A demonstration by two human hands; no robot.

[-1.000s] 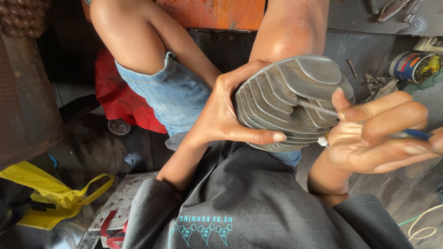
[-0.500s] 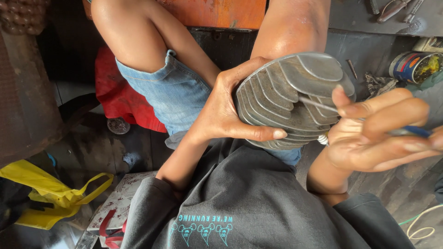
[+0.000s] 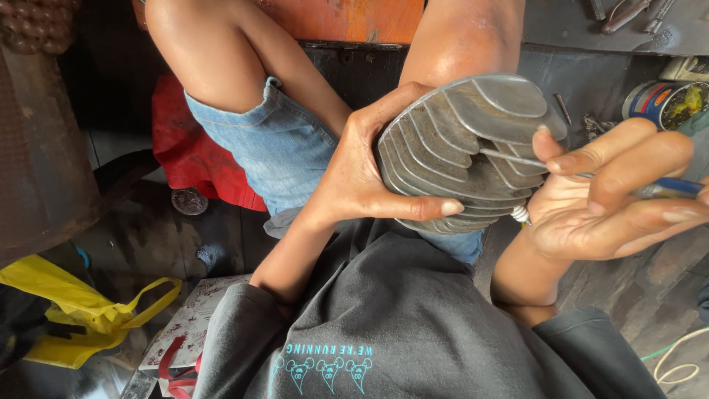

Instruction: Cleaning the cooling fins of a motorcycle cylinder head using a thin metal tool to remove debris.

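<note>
My left hand clamps the finned metal cylinder steady; beside it, my right hand grips a blue-handled tool, probing its fins.

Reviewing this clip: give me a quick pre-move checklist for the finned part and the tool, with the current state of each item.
1. Left hand grips the grey ribbed metal finned part, thumb across its lower edge: ok.
2. Finned part braced against the bare knee: ok.
3. Right hand holds the thin blue-handled tool: ok.
4. Tool's metal shaft lies in a groove between fins: ok.
5. Tool tip position: cannot tell, hidden among the fins.
6. Open paint tin stands clear of the right hand: ok.
</note>
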